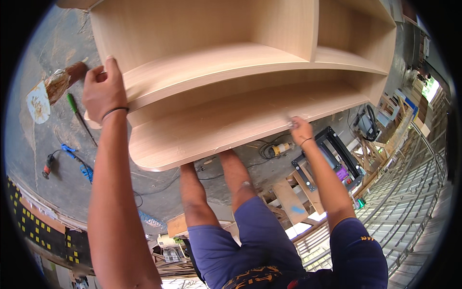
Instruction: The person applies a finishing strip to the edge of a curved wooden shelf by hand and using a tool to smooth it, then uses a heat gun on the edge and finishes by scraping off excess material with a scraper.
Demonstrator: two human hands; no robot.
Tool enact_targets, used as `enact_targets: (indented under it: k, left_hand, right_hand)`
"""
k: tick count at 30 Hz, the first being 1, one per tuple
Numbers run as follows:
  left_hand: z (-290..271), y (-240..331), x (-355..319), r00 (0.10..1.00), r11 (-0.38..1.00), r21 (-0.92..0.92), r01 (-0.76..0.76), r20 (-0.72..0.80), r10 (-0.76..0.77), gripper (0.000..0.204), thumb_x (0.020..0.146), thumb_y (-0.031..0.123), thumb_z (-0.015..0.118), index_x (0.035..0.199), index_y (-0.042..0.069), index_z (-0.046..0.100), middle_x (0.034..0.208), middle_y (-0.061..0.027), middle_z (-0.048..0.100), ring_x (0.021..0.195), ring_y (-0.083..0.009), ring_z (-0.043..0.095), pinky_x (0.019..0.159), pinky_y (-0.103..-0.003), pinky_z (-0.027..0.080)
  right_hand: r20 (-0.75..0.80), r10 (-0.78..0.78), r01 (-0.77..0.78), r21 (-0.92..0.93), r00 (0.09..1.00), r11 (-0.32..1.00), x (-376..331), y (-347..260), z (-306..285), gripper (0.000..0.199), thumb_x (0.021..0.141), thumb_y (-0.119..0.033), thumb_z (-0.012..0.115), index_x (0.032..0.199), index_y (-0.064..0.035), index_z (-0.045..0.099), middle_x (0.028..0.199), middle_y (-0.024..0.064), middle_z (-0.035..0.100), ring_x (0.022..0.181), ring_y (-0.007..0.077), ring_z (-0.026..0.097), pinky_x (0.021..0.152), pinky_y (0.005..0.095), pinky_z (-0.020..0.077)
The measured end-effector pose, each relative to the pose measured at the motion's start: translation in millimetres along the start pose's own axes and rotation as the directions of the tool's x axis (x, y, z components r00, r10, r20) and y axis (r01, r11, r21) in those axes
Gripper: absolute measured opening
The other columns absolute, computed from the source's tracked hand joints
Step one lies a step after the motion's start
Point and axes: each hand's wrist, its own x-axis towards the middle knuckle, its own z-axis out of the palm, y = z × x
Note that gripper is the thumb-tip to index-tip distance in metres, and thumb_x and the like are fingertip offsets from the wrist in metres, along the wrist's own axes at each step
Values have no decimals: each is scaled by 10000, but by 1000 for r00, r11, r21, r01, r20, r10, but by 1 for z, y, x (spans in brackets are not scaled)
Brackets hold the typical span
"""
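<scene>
A pale wood-grain shelf unit fills the upper middle, with open compartments and a rounded lower left corner. My left hand is closed on the unit's left side edge, fingers curled and a dark band at the wrist. Over the front edge of the lowest board, right of the middle, is my right hand. Its fingers are pinched around a small thing blurred by motion, whose kind I cannot make out. Thin pale shavings or scraps lie along that board's edge.
Left on the grey floor lie a green-handled screwdriver, a paper-wrapped roll and a corded power tool. A yellow tool with cable, a black metal frame and wood offcuts lie right of my legs.
</scene>
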Motion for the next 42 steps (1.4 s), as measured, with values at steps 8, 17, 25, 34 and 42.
enact_targets:
  k: [8,17,25,34,42]
  left_hand:
    - [6,-1,1,1000,1000,11,-16,-1,16,503,764,554,656,969,101,726,874,-43,720,848,-185,670,813,-303,491]
    - [8,-5,3,999,999,23,-40,-31,41,500,765,547,667,953,86,716,873,-39,712,834,-164,660,820,-294,486]
    - [7,0,-1,1000,1000,24,-19,-16,20,513,756,552,666,960,84,714,885,-44,714,856,-171,664,827,-294,486]
    - [5,-2,0,998,999,32,-32,-55,34,494,753,550,666,940,96,724,869,-48,719,843,-191,674,815,-305,493]
    - [4,4,-2,1000,1000,16,-10,-23,10,547,772,571,657,975,69,730,937,-87,718,903,-208,658,854,-322,478]
  right_hand:
    - [-200,-47,-52,-458,979,887,5,28,-9,332,803,-99,560,1123,-133,640,961,177,635,893,374,621,790,451,517]
    - [139,-396,413,-122,907,902,-64,-132,46,357,800,-114,551,1132,-156,676,995,166,644,965,340,616,829,435,522]
    - [263,-87,188,-387,961,903,-12,-61,-4,476,729,-120,579,1199,-162,641,1059,170,652,1057,345,602,893,436,516]
    - [240,27,102,-509,970,855,14,-49,-43,382,774,-46,554,1132,-130,657,1075,180,641,1009,354,624,854,433,527]
    - [177,-460,479,-90,870,873,-109,-213,115,218,764,-120,558,942,-78,676,949,153,655,938,301,629,797,420,530]
